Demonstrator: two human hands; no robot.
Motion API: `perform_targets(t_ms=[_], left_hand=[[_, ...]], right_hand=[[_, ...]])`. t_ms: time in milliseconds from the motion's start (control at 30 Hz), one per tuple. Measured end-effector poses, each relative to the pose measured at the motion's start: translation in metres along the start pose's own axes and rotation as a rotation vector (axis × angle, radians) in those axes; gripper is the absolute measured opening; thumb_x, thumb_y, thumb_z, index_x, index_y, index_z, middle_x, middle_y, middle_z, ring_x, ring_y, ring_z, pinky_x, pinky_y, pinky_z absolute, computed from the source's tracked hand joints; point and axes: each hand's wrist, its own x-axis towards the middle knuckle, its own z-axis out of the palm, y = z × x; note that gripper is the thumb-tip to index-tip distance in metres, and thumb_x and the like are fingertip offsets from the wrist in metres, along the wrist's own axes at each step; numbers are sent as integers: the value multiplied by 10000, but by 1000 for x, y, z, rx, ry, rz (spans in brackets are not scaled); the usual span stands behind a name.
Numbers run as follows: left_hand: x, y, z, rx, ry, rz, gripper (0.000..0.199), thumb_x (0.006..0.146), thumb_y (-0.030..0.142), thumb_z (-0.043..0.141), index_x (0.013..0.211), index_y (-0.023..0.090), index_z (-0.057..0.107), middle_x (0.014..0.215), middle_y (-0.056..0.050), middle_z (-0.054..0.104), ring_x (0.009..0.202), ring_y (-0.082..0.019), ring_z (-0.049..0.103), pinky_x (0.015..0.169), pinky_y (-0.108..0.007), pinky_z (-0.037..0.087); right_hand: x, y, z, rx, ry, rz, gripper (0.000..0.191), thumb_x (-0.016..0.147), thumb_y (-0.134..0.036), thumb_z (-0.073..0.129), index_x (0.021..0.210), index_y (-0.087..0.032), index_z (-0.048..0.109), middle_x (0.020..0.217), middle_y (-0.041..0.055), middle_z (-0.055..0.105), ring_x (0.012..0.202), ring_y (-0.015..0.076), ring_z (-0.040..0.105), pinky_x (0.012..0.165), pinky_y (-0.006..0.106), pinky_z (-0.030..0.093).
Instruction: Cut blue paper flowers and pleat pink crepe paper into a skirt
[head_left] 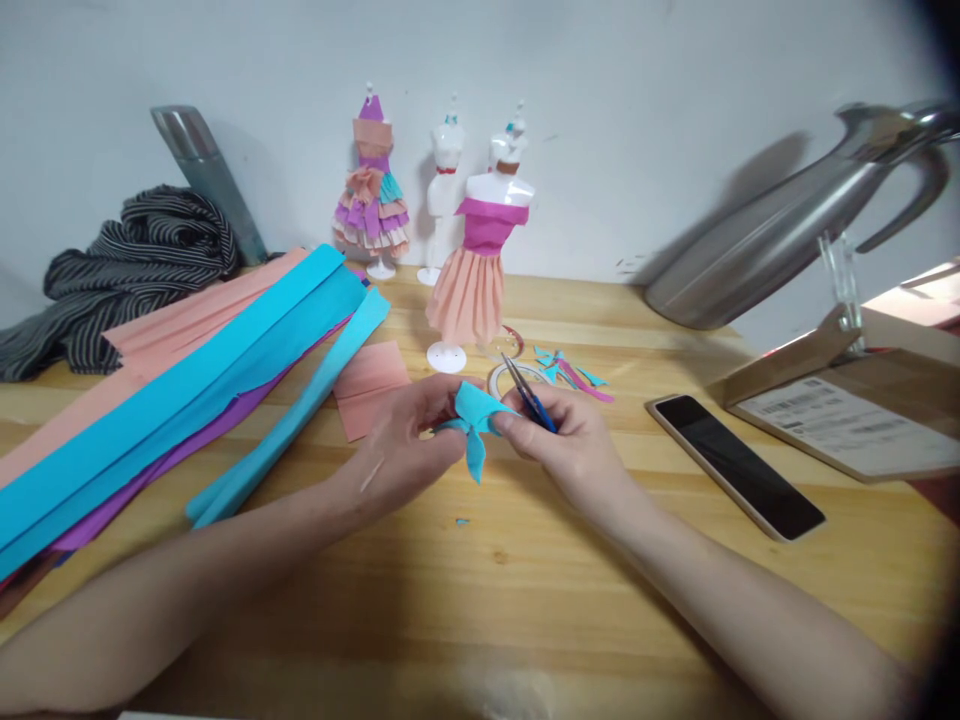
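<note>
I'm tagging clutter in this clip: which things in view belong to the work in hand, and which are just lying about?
Belonging:
- turquoise crepe-paper piece, in left hand and right hand
- scissors, in the right hand
- probably the crepe-paper strips and front dressed mannequin

Seemingly just lying about:
- smartphone
- steel jug
- cardboard box
- striped cloth
- flask

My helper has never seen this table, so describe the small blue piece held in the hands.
On the wooden table, find the mannequin in a magenta top and peach skirt. Just nearer the viewer, the left hand and the right hand, which also holds scissors, grip a small blue piece. Unlike the long blue strips at left, it has a dangling pointed tip.
</note>
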Motion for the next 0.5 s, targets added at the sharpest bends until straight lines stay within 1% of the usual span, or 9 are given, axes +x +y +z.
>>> perform_targets(t_ms=[133, 233, 300, 400, 467, 500], left_hand=[[1, -2, 1, 75, 46, -22, 167, 700, 182, 558, 837, 164, 651, 734, -17, 643, 744, -169, 599, 732, -306, 490], [1, -4, 1, 168, 76, 10, 156, 714, 146, 540, 824, 160, 649, 764, -30, 659, 766, -176, 603, 731, -304, 489], [0, -4, -1, 171, 87, 27, 155, 727, 134, 541, 827, 160, 657, 798, -33, 673, 784, -174, 601, 772, -309, 487], [1, -3, -4, 14, 32, -11, 170, 757, 186, 568, 869, 168, 695, 829, -30, 688, 802, -173, 601, 788, -301, 476], [2, -4, -6, -107, -8, -88, 175, 759, 244, 617, 886, 171, 713, 814, -28, 689, 786, -169, 597, 745, -285, 468], [2, -5, -6, -153, -10, -134, 173, 746, 274, 653, 868, 169, 716, 783, -27, 685, 758, -163, 593, 718, -277, 463]], right_hand=[[0, 0, 0, -21, 31, -10, 281, 734, -333, 599, 548, -203, 434, 521, -59, 323, 505, 91, 281, 493, 261, 226], [-1, -2, 0, -51, 34, -24, 271, 727, -324, 596, 541, -202, 441, 523, -57, 319, 508, 93, 283, 494, 260, 230], [-1, -2, 0, -50, 40, -24, 263, 727, -326, 605, 548, -201, 459, 523, -54, 331, 507, 95, 288, 494, 262, 232], [-1, 2, 1, 22, 68, -6, 260, 734, -344, 634, 579, -202, 482, 529, -53, 347, 498, 96, 287, 484, 264, 222], [-1, 6, 1, 105, 83, 18, 258, 739, -364, 654, 608, -202, 501, 532, -55, 352, 488, 94, 283, 472, 262, 208], [-1, 8, 2, 147, 90, 30, 264, 743, -377, 662, 619, -203, 508, 533, -55, 353, 483, 93, 281, 466, 261, 202]])
